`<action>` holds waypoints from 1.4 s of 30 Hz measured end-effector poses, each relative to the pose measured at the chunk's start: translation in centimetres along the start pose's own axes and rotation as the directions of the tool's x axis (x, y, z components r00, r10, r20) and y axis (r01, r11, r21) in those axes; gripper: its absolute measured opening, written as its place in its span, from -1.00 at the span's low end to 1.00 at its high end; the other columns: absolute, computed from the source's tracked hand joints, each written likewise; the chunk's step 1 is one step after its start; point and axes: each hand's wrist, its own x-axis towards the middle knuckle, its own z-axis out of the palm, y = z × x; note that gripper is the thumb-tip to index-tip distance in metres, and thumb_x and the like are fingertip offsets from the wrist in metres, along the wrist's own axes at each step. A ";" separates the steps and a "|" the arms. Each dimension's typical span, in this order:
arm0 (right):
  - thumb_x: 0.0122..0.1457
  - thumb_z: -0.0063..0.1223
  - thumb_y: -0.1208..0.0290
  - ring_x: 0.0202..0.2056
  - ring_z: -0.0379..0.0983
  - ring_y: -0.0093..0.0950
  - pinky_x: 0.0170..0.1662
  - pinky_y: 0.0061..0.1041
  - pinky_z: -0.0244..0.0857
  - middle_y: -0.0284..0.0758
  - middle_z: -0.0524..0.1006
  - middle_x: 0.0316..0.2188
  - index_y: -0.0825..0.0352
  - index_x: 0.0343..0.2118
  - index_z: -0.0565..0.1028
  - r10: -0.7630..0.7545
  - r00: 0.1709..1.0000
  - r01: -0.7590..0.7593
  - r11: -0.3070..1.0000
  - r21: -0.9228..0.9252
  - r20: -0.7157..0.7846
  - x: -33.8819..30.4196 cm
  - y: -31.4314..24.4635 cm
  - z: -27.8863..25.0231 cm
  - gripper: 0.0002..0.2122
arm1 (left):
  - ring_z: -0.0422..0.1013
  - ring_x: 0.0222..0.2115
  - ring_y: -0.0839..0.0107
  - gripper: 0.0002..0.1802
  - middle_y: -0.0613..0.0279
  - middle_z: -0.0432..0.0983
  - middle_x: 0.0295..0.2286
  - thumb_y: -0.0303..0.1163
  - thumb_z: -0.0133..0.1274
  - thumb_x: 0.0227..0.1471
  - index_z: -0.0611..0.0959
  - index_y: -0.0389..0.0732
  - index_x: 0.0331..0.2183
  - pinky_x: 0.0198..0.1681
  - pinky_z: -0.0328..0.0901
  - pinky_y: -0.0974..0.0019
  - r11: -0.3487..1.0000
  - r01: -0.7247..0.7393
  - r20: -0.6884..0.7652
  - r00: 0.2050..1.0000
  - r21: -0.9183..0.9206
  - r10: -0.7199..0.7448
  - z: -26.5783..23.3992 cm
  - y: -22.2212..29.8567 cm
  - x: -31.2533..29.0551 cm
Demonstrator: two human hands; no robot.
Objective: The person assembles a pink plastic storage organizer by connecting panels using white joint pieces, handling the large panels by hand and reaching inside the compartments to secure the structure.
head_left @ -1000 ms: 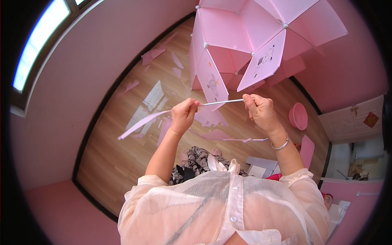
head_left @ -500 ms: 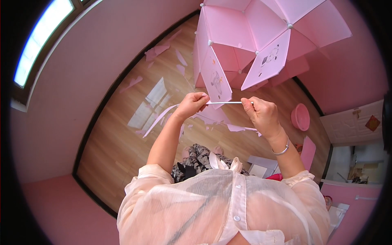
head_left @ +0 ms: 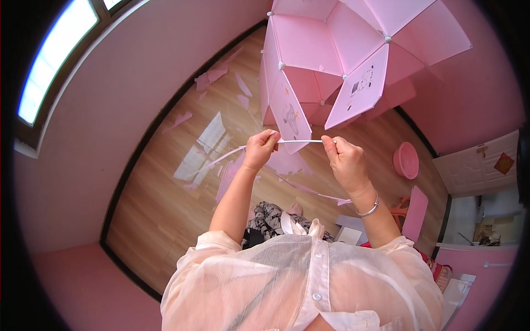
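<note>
A thin white rod [head_left: 301,141] spans the space in front of me, slightly bowed, with one end in each hand. My left hand [head_left: 261,149] is closed on its left end, thumb and fingers pinched together. The other end is in my closed right hand [head_left: 348,160], thumb laid along it. A narrow pink strip [head_left: 227,156] trails down and left from the left hand; I cannot tell whether it joins the rod. Another pink strip [head_left: 309,189] lies below the hands and reaches toward the right wrist.
A pink panel cube cabinet [head_left: 331,49] with white connectors stands ahead, its two printed doors ajar. Torn pink scraps [head_left: 212,77] litter the wooden floor [head_left: 160,204]. A pink basin [head_left: 406,160] sits at the right, and a pink panel [head_left: 415,214] stands near my right arm.
Both hands have come slightly lower, and the right hand has shifted a little left. The rod now bows a bit. The trailing strip at the left has swung higher.
</note>
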 end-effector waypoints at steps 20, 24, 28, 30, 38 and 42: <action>0.11 -0.19 0.19 -0.82 0.13 -0.75 -0.76 -0.75 0.01 -0.50 0.21 -0.89 0.38 -0.60 0.41 0.452 0.891 -0.399 0.739 0.542 0.040 -3.9 6.7 -0.1 -0.66 | 0.32 -0.50 0.60 -0.92 0.28 0.44 -0.48 -0.49 -0.08 -0.05 0.50 -0.23 -0.42 -0.50 0.21 0.55 0.904 -0.288 -0.165 0.922 0.316 0.351 -0.4 3.0 1.4; 0.10 -0.16 0.26 -0.78 0.22 -0.71 -0.71 -0.70 0.11 -0.43 0.34 -0.81 0.41 -0.46 0.44 0.535 0.842 -0.449 0.625 0.638 0.069 -6.5 7.4 0.0 -0.73 | 0.37 -0.43 0.58 -0.89 0.29 0.45 -0.46 -0.52 -0.13 -0.02 0.46 -0.24 -0.36 -0.47 0.23 0.55 0.933 -0.205 -0.012 0.976 0.296 0.218 -1.1 0.9 0.4; 0.11 -0.18 0.26 -0.78 0.19 -0.72 -0.71 -0.73 0.09 -0.46 0.27 -0.84 0.40 -0.48 0.45 0.625 0.773 -0.438 0.652 0.620 -0.111 -11.4 8.1 -2.1 -0.72 | 0.32 -0.60 0.60 -0.83 0.29 0.44 -0.56 -0.46 -0.16 -0.02 0.43 -0.25 -0.31 -0.58 0.19 0.56 0.930 0.073 0.247 0.954 0.361 -0.171 -0.4 -3.7 -1.2; 0.12 -0.19 0.26 -0.78 0.19 -0.72 -0.71 -0.73 0.09 -0.47 0.27 -0.84 0.40 -0.48 0.45 0.721 0.673 -0.492 0.604 0.626 -0.167 -14.5 8.9 -4.1 -0.72 | 0.27 -0.72 0.60 -0.79 0.25 0.43 -0.64 -0.44 -0.15 -0.03 0.41 -0.26 -0.28 -0.67 0.16 0.55 0.873 0.153 0.394 0.847 0.463 -0.357 1.3 -4.3 -1.6; 0.15 -0.27 0.22 -0.84 0.09 -0.71 -0.78 -0.72 -0.06 -0.49 0.19 -0.89 0.44 -0.50 0.42 0.883 -0.027 -0.444 0.410 0.797 -0.469 -33.9 11.2 -13.0 -0.66 | 0.28 -0.70 0.45 -0.74 0.12 0.42 -0.67 -0.41 -0.13 -0.07 0.47 -0.31 -0.29 -0.59 0.18 0.39 0.735 -0.381 0.741 0.627 0.561 -0.240 9.2 -5.7 -1.4; 0.10 -0.19 0.15 -0.87 0.07 -0.68 -0.81 -0.70 -0.03 -0.49 0.16 -0.90 0.39 -0.52 0.42 0.750 -0.417 -0.167 0.493 0.854 -0.514 -43.4 9.7 -16.2 -0.66 | 0.34 -0.65 0.29 -0.67 0.07 0.41 -0.68 -0.36 -0.10 -0.11 0.42 -0.23 -0.22 -0.53 0.20 0.29 0.630 -0.446 0.752 0.543 0.635 -0.374 14.8 -2.9 -2.9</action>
